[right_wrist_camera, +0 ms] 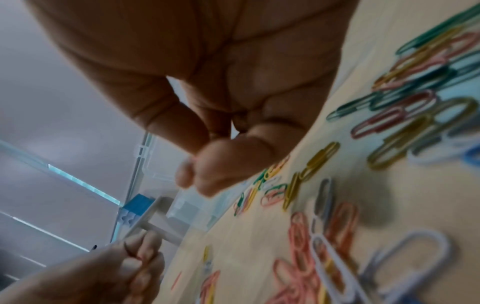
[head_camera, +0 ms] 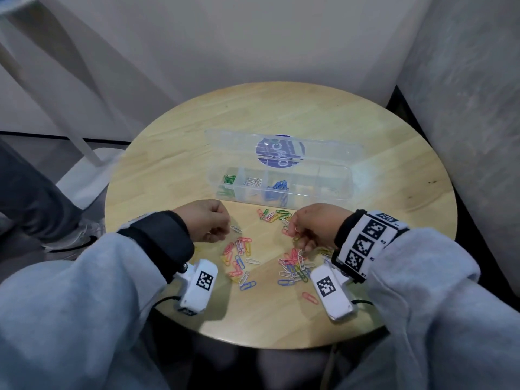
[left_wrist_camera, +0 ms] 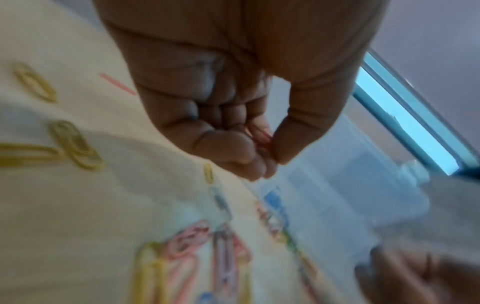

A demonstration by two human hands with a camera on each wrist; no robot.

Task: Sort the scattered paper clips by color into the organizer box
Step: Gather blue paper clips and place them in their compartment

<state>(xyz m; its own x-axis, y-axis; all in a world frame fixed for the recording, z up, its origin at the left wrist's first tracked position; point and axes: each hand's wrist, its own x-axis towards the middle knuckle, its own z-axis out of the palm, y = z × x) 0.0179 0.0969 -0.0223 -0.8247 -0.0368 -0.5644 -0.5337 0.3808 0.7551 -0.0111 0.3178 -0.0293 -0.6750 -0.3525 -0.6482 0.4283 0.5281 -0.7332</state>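
1. The left hand (left_wrist_camera: 233, 115) curls shut, pinching a red clip (left_wrist_camera: 262, 135) between thumb and fingertips — likely gathering one colour before a trip to the box.
2. The right hand (head_camera: 315, 226) is curled too; whether it holds a clip I cannot tell.
3. Loose paper clips (head_camera: 239, 257) lie just below both grips.
4. The organizer box (head_camera: 332, 190) sits open beyond the knuckles — green, white and blue already separated.

A round light wooden table (head_camera: 365, 130) stands in a corner of pale grey walls (head_camera: 253, 38). A slanted white post (head_camera: 42, 88) rises at left.
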